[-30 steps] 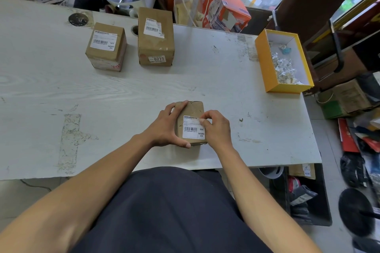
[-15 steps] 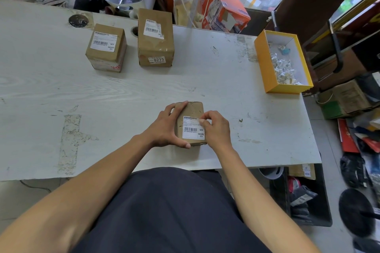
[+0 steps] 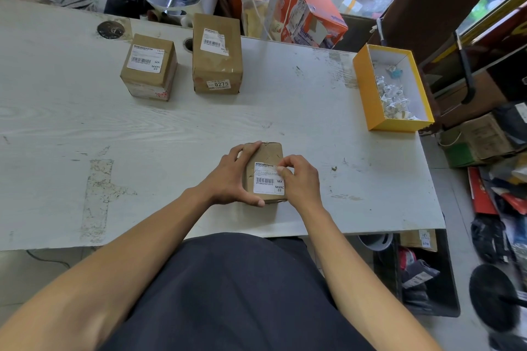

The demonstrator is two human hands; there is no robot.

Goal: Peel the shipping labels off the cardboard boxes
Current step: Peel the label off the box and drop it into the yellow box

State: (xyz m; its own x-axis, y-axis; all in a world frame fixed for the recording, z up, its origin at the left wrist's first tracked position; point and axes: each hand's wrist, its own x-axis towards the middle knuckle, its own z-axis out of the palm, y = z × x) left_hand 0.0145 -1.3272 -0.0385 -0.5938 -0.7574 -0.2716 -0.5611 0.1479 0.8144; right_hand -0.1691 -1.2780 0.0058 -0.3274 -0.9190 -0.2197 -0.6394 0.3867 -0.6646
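A small brown cardboard box (image 3: pixel 266 154) lies near the table's front edge with a white barcode shipping label (image 3: pixel 266 181) on its top. My left hand (image 3: pixel 232 177) wraps the box's left side and holds it down. My right hand (image 3: pixel 299 179) rests on the box's right side, thumb and forefinger pinched at the label's upper right corner. Two more labelled cardboard boxes stand at the back: a squat one (image 3: pixel 148 67) and a taller one (image 3: pixel 216 54) marked 0275.
A yellow open box (image 3: pixel 368 94) with crumpled white label scraps inside sits at the table's right edge. The white worn table (image 3: pixel 142 134) has a round cable hole cover (image 3: pixel 110 29) at the back left. Clutter crowds behind the table and the floor at right.
My right hand's fingertips have shifted up to pinch at the label's upper right corner. The box and my left hand have stayed in place.
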